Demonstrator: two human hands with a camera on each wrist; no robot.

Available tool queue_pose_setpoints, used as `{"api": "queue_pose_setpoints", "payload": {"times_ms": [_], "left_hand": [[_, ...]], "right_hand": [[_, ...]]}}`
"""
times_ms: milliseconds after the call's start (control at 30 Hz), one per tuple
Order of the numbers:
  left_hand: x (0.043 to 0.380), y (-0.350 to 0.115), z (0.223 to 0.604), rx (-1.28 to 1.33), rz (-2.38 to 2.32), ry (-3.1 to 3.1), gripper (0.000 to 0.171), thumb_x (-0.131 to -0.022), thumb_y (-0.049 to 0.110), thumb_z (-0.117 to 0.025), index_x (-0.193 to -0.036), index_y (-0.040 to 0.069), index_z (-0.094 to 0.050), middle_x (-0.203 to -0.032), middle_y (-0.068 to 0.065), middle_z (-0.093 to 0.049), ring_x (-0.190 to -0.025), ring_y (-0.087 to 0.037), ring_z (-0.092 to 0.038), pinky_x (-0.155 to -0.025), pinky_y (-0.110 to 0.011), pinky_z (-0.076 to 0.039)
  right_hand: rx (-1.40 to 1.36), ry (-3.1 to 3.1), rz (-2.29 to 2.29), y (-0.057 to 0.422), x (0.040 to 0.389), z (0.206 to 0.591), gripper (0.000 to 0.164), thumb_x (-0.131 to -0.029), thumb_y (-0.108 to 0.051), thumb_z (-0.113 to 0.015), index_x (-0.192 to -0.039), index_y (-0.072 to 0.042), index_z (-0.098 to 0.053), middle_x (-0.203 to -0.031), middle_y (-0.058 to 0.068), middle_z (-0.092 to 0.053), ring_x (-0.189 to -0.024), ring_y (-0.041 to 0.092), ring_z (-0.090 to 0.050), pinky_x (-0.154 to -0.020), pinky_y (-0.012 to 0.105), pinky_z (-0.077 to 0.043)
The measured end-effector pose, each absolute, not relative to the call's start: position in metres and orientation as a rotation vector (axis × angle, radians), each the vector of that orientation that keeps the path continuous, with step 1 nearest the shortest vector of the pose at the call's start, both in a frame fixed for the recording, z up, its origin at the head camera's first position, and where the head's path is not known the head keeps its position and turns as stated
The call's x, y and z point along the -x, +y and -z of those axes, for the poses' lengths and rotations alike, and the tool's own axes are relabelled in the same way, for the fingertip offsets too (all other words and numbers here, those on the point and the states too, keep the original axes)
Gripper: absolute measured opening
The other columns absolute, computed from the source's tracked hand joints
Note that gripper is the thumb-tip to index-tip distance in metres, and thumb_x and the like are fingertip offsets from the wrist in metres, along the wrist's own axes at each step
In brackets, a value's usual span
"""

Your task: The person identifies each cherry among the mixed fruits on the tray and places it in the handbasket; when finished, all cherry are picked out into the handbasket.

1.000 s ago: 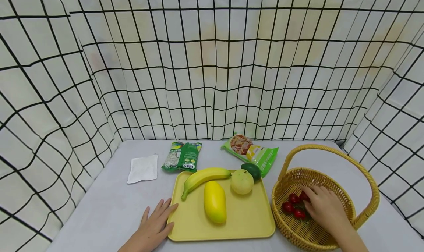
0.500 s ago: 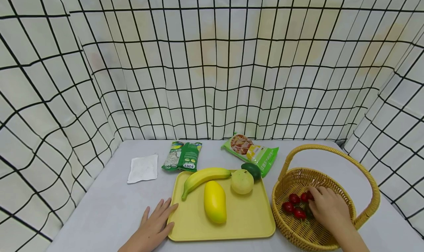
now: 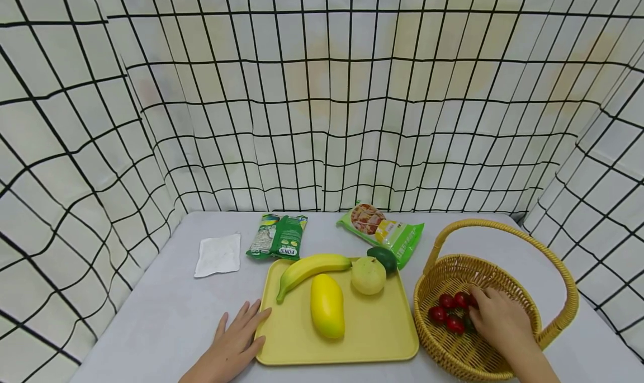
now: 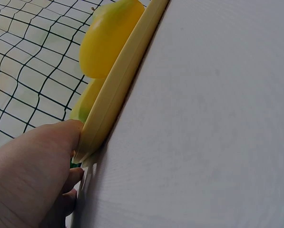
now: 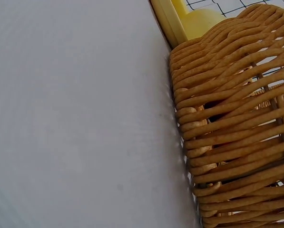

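In the head view my left hand lies flat with fingers spread, touching the left edge of the yellow tray; the left wrist view shows the thumb at its rim. The tray carries a banana, a yellow mango, a round pale green fruit and a dark green avocado-like fruit. My right hand reaches into the wicker basket, fingers bent down beside several small shiny red round fruits. Something dark green shows under its thumb. I cannot tell whether it grips one.
Behind the tray lie a green snack packet, a light green food bag and a white square sheet on the white tablecloth. The basket's tall handle arches over the right side. A black-grid backdrop surrounds the table.
My right hand has shifted slightly right inside the basket, so more of the red fruits and a dark green thing near the thumb show. My left hand has stayed on the tray edge.
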State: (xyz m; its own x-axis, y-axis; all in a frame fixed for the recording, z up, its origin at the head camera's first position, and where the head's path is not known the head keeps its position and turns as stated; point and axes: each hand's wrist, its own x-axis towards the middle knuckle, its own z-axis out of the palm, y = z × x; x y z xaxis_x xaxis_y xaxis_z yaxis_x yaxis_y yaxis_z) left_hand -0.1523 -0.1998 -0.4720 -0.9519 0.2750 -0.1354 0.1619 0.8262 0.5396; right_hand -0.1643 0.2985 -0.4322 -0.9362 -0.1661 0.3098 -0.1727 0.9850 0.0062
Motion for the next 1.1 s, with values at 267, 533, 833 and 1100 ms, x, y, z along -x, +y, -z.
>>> {"api": "queue_pose_setpoints", "payload": {"times_ms": [267,533,833,1100], "left_hand": [[0.1521,-0.2001,0.473,-0.352,-0.791,2.816,0.053,-0.094,0.042,-0.044,-0.14,0.015,-0.039,-0.148,-0.013,-0.025,-0.137,-0.037,-0.01,-0.101,-0.062,0.007],[0.1519,-0.1996,0.4733,-0.347,-0.782,2.822,0.053,-0.093,0.041,-0.046,-0.139,0.014,-0.041,-0.148,-0.014,-0.026,-0.136,-0.038,-0.011,-0.101,-0.063,0.006],[0.1526,-0.1992,0.4737,-0.345,-0.781,2.832,0.052,-0.094,0.041,-0.046,-0.139,0.015,-0.041,-0.148,-0.012,-0.025,-0.136,-0.037,-0.012,-0.101,-0.061,0.005],[0.1527,-0.1991,0.4732,-0.346,-0.779,2.828,0.052,-0.093,0.04,-0.047,-0.138,0.015,-0.041,-0.148,-0.013,-0.025,-0.136,-0.037,-0.012,-0.101,-0.062,0.005]], "right_hand": [[-0.224,-2.892,-0.081,0.2973,0.1662,0.4315,0.03,-0.077,-0.019,-0.069,-0.103,-0.006,-0.06,-0.08,0.009,-0.061,-0.068,0.029,-0.06,-0.05,0.045,-0.046],[-0.23,-2.973,-0.124,0.2958,0.1669,0.4311,0.028,-0.081,-0.02,-0.066,-0.104,-0.005,-0.06,-0.083,0.009,-0.063,-0.067,0.027,-0.061,-0.05,0.043,-0.047],[-0.236,-2.96,-0.146,0.2949,0.1666,0.4317,0.028,-0.081,-0.019,-0.066,-0.103,-0.004,-0.061,-0.084,0.009,-0.065,-0.067,0.026,-0.062,-0.051,0.042,-0.048],[-0.243,-2.947,-0.147,0.2946,0.1662,0.4305,0.028,-0.08,-0.019,-0.066,-0.103,-0.004,-0.061,-0.084,0.009,-0.064,-0.067,0.027,-0.061,-0.05,0.042,-0.048]]}}
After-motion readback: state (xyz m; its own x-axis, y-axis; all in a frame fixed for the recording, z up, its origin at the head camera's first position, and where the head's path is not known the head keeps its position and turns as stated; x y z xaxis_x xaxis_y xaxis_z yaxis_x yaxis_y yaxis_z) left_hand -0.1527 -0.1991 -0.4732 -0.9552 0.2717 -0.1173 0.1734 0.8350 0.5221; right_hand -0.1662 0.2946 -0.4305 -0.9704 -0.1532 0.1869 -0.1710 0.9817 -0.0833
